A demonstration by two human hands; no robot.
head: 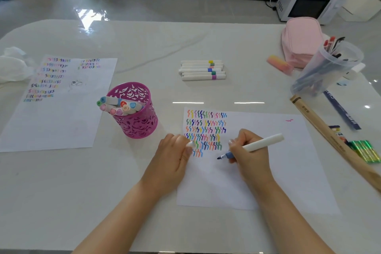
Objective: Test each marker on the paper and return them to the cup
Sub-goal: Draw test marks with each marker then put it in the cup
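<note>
Head view: a person works at a white tabletop [82,192], both hands near the front edge.
R hand [250,154]: fingers curled tight round a white marker [259,144]. Its blue tip points left & down at the paper [268,171]. Can't tell if the tip touches.
L hand [173,156]: rests on the left edge of the paper. Its fingers pinch a small white cap [190,144].
Paper: lies near the front edge, a bit right of the middle. Rows of wavy color lines fill its top left corner, w/ one pink squiggle near its top right corner.
Cup [136,117]: pink w/ cut-out holes, stands upright just left of the paper, not touching it.
Markers in cup [119,105]: a bunch, leaning left, color ends up.
Loose markers [203,70]: a few white ones w/ color bands lie side by side, mid tabletop, behind the paper.
Other paper [61,109]: by the left edge, w/ lots of color marks.
Right edge: clear jug [327,68] w/ pens, pink pouch [301,41] just behind it.
</note>
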